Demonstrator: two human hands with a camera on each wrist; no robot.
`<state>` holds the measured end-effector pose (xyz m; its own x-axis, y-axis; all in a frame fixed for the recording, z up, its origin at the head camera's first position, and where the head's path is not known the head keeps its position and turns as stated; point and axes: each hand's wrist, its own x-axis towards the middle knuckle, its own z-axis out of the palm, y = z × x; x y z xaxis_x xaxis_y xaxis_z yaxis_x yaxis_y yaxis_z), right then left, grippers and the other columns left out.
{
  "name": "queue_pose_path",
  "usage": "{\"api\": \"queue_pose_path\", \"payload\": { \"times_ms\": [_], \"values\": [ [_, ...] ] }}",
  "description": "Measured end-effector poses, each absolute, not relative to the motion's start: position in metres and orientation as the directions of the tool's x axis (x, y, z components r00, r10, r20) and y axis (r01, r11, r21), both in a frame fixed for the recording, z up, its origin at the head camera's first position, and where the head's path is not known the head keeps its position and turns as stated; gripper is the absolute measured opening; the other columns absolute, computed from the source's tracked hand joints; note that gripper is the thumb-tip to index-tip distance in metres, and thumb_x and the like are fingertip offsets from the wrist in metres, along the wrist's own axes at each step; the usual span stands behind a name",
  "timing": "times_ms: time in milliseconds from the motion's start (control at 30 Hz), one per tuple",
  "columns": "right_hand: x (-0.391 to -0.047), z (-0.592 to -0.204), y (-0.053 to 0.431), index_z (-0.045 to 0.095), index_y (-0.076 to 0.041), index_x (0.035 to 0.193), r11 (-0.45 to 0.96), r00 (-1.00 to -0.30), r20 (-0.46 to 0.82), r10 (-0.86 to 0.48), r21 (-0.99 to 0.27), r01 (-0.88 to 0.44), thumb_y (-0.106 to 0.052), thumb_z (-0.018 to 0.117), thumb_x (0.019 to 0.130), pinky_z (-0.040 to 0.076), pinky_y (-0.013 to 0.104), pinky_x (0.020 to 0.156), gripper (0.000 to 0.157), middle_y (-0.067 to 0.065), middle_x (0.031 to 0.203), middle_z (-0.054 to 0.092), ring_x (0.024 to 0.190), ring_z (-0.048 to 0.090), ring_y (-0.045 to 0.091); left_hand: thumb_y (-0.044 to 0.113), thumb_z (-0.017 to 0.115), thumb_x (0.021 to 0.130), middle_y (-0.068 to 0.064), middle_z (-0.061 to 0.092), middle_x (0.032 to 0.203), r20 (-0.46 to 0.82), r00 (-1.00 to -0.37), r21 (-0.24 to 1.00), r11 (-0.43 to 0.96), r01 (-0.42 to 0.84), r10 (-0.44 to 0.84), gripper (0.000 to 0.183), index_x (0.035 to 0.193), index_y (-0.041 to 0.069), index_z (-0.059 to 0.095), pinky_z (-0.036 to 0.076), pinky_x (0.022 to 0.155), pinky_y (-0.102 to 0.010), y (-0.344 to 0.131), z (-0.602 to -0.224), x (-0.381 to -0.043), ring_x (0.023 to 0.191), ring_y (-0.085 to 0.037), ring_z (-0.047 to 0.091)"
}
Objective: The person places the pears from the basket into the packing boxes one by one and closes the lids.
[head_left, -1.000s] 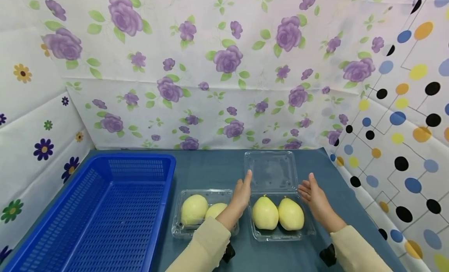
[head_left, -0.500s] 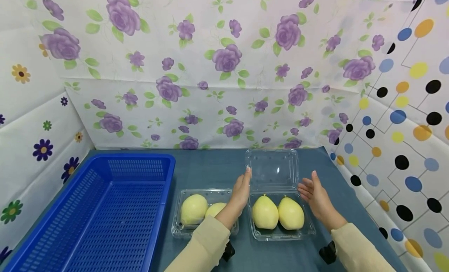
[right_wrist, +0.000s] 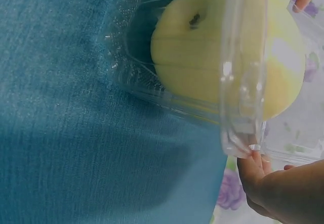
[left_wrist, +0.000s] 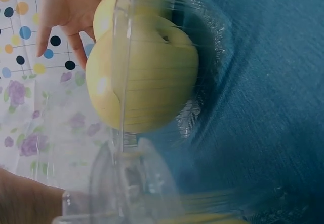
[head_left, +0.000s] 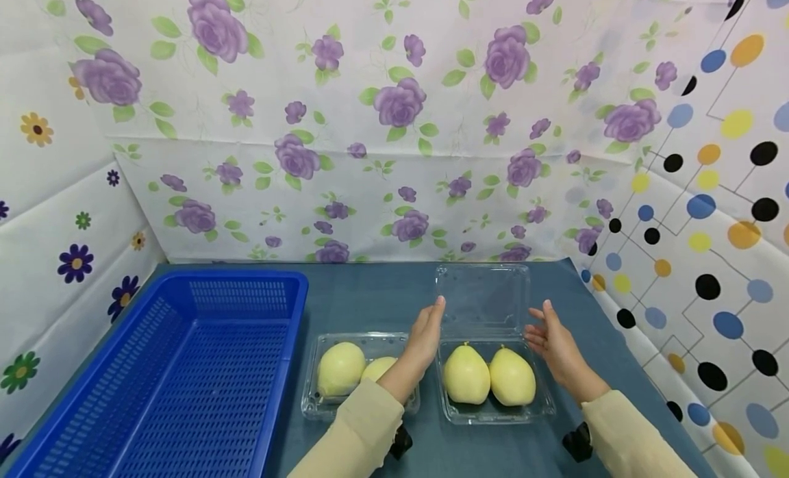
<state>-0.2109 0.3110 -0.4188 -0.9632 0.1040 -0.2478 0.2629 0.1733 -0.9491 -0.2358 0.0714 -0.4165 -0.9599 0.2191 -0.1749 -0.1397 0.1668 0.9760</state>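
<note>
In the head view, two yellow pears (head_left: 466, 374) sit side by side, stems up, in the clear plastic clamshell box (head_left: 474, 418). Its lid (head_left: 483, 296) stands raised behind them. My left hand (head_left: 422, 337) is at the box's back left corner with straight fingers, near the lid's left edge. On the opposite side, my right hand (head_left: 557, 348) faces it, fingers loosely extended. The right wrist view has the right hand (right_wrist: 268, 183) with fingertips right at the box rim (right_wrist: 243, 87). From the left wrist, a pear (left_wrist: 147, 77) shows through the clear wall.
Left of the open box stands a second clear box (head_left: 314, 408) with two yellow fruits (head_left: 341, 370), partly behind the left arm. A large blue plastic basket (head_left: 290, 355) fills the table's left side. Patterned cloth walls (head_left: 345, 211) enclose the blue-grey table (head_left: 364, 293).
The clear lid has shifted slightly to the right, and a bright glint on it has come and gone. Both hands have barely moved; pears and boxes stay in place.
</note>
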Motion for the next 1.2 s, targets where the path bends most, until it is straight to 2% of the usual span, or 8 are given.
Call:
{"api": "queue_pose_path", "payload": {
  "times_ms": [500, 733, 933, 1200],
  "values": [
    [-0.199, -0.413, 0.311, 0.005, 0.001, 0.152, 0.199, -0.969, -0.236, 0.07, -0.949, 0.245, -0.067, 0.012, 0.093, 0.018, 0.052, 0.115, 0.09, 0.035, 0.151, 0.013, 0.14, 0.018, 0.046, 0.066, 0.023, 0.095, -0.023, 0.031, 0.147, -0.198, -0.944, 0.977, 0.133, -0.167, 0.262, 0.084, 0.146, 0.001, 0.027, 0.027, 0.106, -0.061, 0.067, -0.411, -0.227, 0.135, -0.044, 0.03],
    [-0.197, -0.407, 0.31, 0.004, 0.002, 0.151, 0.216, -0.966, -0.246, 0.08, -0.942, 0.258, -0.071, 0.009, 0.09, 0.011, 0.054, 0.116, 0.095, 0.035, 0.151, 0.012, 0.141, 0.018, 0.045, 0.071, 0.022, 0.092, -0.024, 0.032, 0.145, -0.216, -0.942, 0.974, 0.12, -0.191, 0.256, 0.09, 0.147, 0.0, 0.024, 0.028, 0.104, -0.062, 0.068, -0.407, -0.223, 0.133, -0.045, 0.033],
    [-0.193, -0.404, 0.314, 0.007, 0.005, 0.15, 0.217, -0.964, -0.244, 0.105, -0.94, 0.261, -0.071, 0.004, 0.089, 0.004, 0.058, 0.114, 0.098, 0.037, 0.15, 0.014, 0.14, 0.018, 0.046, 0.074, 0.022, 0.09, -0.026, 0.024, 0.15, -0.239, -0.935, 0.969, 0.12, -0.215, 0.26, 0.096, 0.149, -0.002, 0.016, 0.024, 0.106, -0.064, 0.073, -0.405, -0.221, 0.136, -0.047, 0.027],
    [-0.194, -0.406, 0.312, 0.013, 0.011, 0.145, 0.223, -0.966, -0.225, 0.126, -0.943, 0.248, -0.067, -0.001, 0.091, 0.005, 0.056, 0.115, 0.096, 0.039, 0.147, 0.019, 0.139, 0.021, 0.047, 0.077, 0.02, 0.088, -0.029, 0.014, 0.153, -0.265, -0.928, 0.962, 0.137, -0.236, 0.261, 0.104, 0.149, -0.006, 0.008, 0.018, 0.108, -0.065, 0.071, -0.403, -0.221, 0.139, -0.048, 0.018]
  ]
}}
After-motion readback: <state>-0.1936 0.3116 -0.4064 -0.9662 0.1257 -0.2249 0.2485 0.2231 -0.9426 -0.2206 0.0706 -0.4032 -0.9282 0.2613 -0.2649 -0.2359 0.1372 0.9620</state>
